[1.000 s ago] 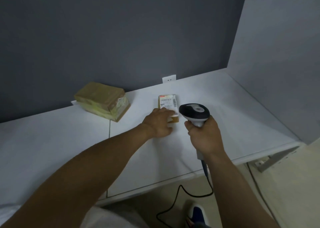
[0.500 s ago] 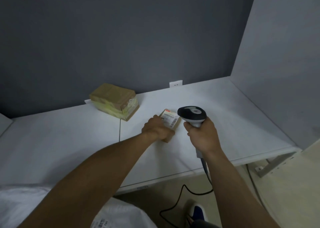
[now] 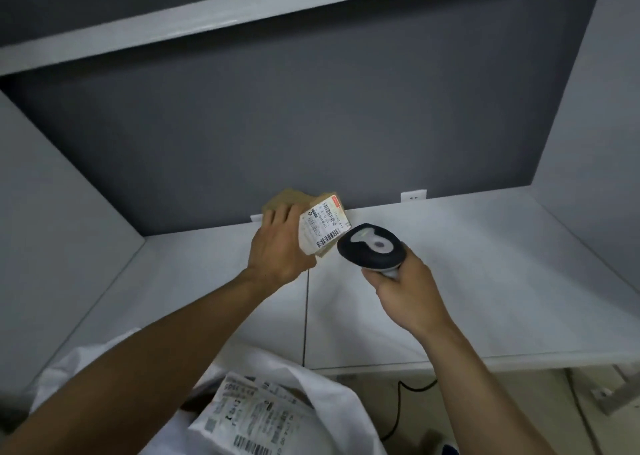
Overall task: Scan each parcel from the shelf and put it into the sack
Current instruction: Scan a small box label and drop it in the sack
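Sack (image 3: 329,383), white and open, holding labelled bags (image 3: 249,416), lies nearest, below the parcel (image 3: 323,227). Left hand (image 3: 277,250) grips the parcel in the air, shelf (image 3: 450,264) beneath it, label facing the viewer. Right hand (image 3: 405,292) wraps the scanner (image 3: 372,246) handle, its head just right of the parcel. Second box (image 3: 287,198) sits behind the parcel, partly hidden by the left hand.

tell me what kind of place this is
Most likely a parcel sorting or dispatch station: the left hand holds a labelled cardboard parcel over a white shelf, the right hand grips a barcode scanner beside it, and a white sack below holds labelled packages.
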